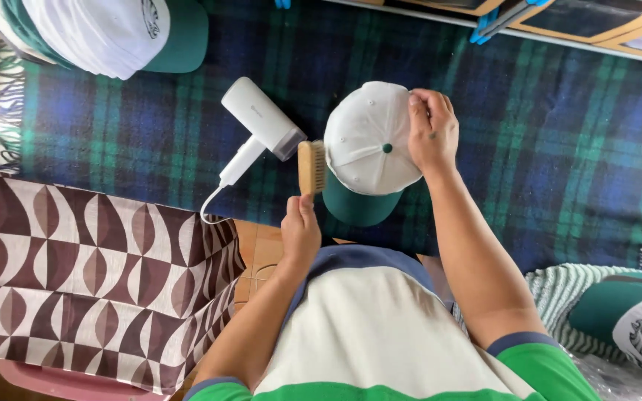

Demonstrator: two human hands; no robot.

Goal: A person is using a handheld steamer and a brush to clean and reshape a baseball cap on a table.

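A white cap with a green brim and green top button point(369, 145) sits on a blue-green plaid blanket point(529, 148). My right hand point(432, 130) grips the cap's back edge, fingers curled over its crown. My left hand point(300, 230) holds a small wooden brush point(310, 167) upright by its handle, with the bristles against the cap's left side.
A white handheld steamer point(260, 119) with a white cord lies on the blanket left of the cap. A stack of white and green caps point(105, 33) sits at the top left. More caps point(633, 319) lie at the lower right. A brown patterned cloth point(98, 275) covers a surface at the left.
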